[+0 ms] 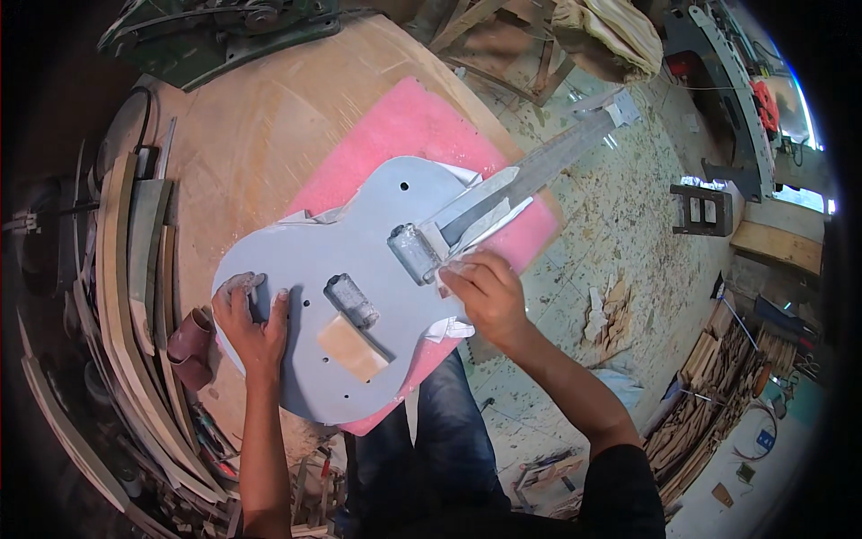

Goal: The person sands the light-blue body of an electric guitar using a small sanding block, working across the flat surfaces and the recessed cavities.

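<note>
Guitar body (350, 242) on pink foam sheet, both hands at its margins

Grey body lies face up in front of you; its neck (548, 166) points up and right, reaching past the bench edge over the floor. Your left hand (254, 323) rests on the face by the left rim, fingers and thumb parted, grasping nothing. Your right hand (489, 292) is curled at the right edge, fingertips beside the upper cavity (413, 253); cannot tell whether they pinch anything. Tan rectangular block (353, 348) lies loose on the face, touching the lower cavity (352, 301).

Pink foam sheet (404, 117) shows beyond the body's top and right edges. Bare workbench (242, 135) gives broad room at upper left, up to the green machine (220, 40). Left side is tighter: maroon cup-like object (190, 346) near the rim, then wooden strips (115, 260). Right of the bench, littered floor (628, 225) lies open.
</note>
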`<control>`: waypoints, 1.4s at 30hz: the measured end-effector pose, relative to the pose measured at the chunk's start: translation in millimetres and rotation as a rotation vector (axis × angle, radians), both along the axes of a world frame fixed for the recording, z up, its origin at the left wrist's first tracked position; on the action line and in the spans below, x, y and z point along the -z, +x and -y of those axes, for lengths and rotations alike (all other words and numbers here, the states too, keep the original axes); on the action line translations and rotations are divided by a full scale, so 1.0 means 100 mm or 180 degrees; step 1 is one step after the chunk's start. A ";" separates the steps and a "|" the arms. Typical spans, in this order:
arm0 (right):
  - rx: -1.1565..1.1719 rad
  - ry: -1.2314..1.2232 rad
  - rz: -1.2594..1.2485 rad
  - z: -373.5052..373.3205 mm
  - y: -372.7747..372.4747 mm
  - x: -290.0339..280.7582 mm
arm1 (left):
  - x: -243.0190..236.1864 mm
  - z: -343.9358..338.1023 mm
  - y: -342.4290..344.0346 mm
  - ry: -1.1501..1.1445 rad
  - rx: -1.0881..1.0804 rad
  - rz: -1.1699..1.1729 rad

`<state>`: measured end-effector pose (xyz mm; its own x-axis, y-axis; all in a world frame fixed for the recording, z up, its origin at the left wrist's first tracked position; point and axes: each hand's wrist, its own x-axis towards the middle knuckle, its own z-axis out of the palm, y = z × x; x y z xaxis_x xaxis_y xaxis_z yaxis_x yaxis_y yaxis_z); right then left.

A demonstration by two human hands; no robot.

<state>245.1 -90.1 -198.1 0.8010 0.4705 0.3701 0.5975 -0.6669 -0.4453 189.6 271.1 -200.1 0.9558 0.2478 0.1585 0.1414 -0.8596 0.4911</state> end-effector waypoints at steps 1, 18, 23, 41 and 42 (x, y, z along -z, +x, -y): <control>0.0028 -0.0102 0.0009 0.06 0.04 0.01 | 0.00 0.00 0.00 0.0021 -0.0010 0.0009; 0.0143 0.0064 -0.0110 -0.08 0.00 0.00 | 0.01 0.00 0.01 -0.0053 -0.0021 0.0040; 0.0098 0.0048 -0.0111 -0.05 0.08 -0.02 | 0.03 -0.03 -0.01 0.0002 -0.0018 0.0070; 0.0354 0.0121 -0.0104 -0.04 -0.07 0.01 | 0.02 0.00 0.00 -0.0007 0.0008 -0.0019; 0.0294 0.0137 -0.0082 -0.04 -0.08 0.01 | 0.03 -0.01 -0.01 -0.0006 0.0018 -0.0016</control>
